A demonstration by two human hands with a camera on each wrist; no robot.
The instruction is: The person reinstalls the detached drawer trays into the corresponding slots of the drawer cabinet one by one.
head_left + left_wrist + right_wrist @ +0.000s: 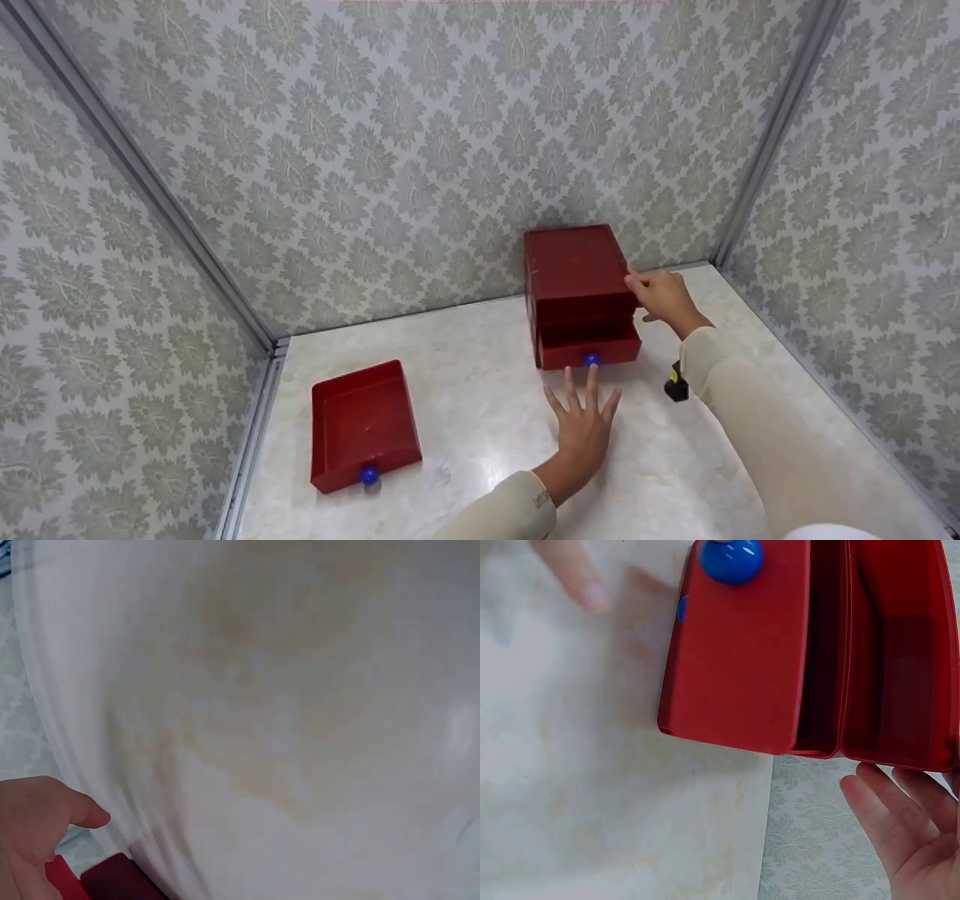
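A red drawer cabinet (574,262) stands near the back wall with its top compartment vacant. Below that compartment, a red drawer (559,356) with a blue knob (592,360) is pulled partly out. My left hand (583,436) has its fingers spread, the fingertips at the knob; contact is hard to tell. In the right wrist view, part of a second blue knob (681,609) shows past that drawer's front. My right hand (666,298) rests against the cabinet's right side near the top, its fingers fairly straight (892,814). Its thumb is mostly hidden in the right wrist view.
A separate red drawer (364,420) with a blue knob lies on the left part of the white marbled table (480,420). A small black and yellow object (676,384) sits partly behind the right forearm. Patterned walls (450,150) enclose the table at the back and sides.
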